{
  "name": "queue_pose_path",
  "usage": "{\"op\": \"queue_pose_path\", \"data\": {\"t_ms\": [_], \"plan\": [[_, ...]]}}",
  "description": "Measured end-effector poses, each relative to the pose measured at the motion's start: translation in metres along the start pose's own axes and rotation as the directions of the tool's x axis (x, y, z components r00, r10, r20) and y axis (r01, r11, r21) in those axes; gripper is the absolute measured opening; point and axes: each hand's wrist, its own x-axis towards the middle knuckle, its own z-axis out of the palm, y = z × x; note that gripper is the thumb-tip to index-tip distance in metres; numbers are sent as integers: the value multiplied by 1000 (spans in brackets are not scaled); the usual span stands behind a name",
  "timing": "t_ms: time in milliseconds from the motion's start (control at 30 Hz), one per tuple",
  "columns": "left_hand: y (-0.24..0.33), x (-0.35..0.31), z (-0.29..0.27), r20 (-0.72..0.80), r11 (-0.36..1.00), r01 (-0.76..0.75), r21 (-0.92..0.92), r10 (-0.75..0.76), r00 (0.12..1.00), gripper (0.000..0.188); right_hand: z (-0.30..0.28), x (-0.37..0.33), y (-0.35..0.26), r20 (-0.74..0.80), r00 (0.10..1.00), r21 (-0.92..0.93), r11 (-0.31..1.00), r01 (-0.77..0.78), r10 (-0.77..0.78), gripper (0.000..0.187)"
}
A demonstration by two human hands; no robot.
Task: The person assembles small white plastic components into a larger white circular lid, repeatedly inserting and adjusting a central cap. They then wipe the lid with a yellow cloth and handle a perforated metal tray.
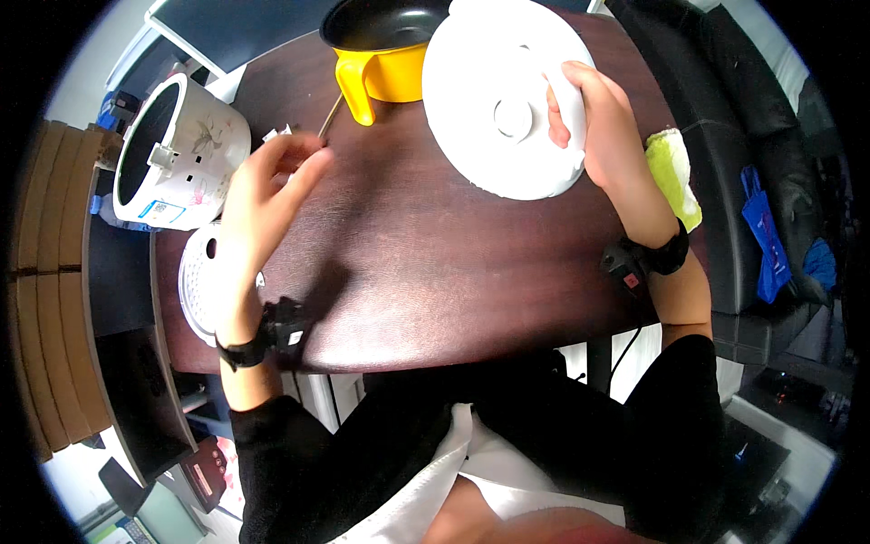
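My right hand [598,113] grips a round white lid [471,109] by the raised handle along its right side. The lid is tilted up, its round knob facing me, and it partly covers a yellow pot [396,76] with a dark inside. My left hand [272,186] hovers over the left part of the table, fingers bent and thumb apart, with nothing seen in it. Beside it stands a white rice cooker body [207,145] with a flower print, its top uncovered. Partly hidden behind my left wrist lies a white round plate with small holes [197,286].
The dark brown table [435,263] has a green and white cloth [669,177] at its right edge. A black sofa [716,127] with a blue bag [766,236] stands to the right. Cardboard boxes [59,299] are stacked at the left. A thin stick [332,116] lies by the pot.
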Motion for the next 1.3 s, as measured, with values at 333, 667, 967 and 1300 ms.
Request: {"op": "queue_pose_path", "data": {"t_ms": [333, 667, 967, 1300], "plan": [[67, 44, 63, 265, 910, -176, -375, 288, 920, 34, -32, -3, -15, 117, 992, 243, 968, -65, 38, 37], [76, 59, 92, 371, 894, -218, -391, 370, 852, 22, -40, -39, -13, 96, 995, -225, 973, 45, -24, 33], [83, 55, 93, 417, 880, -201, -431, 392, 820, 29, -42, -40, -4, 137, 988, -343, 932, 119, -76, 31], [85, 52, 95, 441, 860, -331, -389, 489, 753, 43, -46, -41, 11, 218, 963, -408, 882, 235, -155, 32]]}}
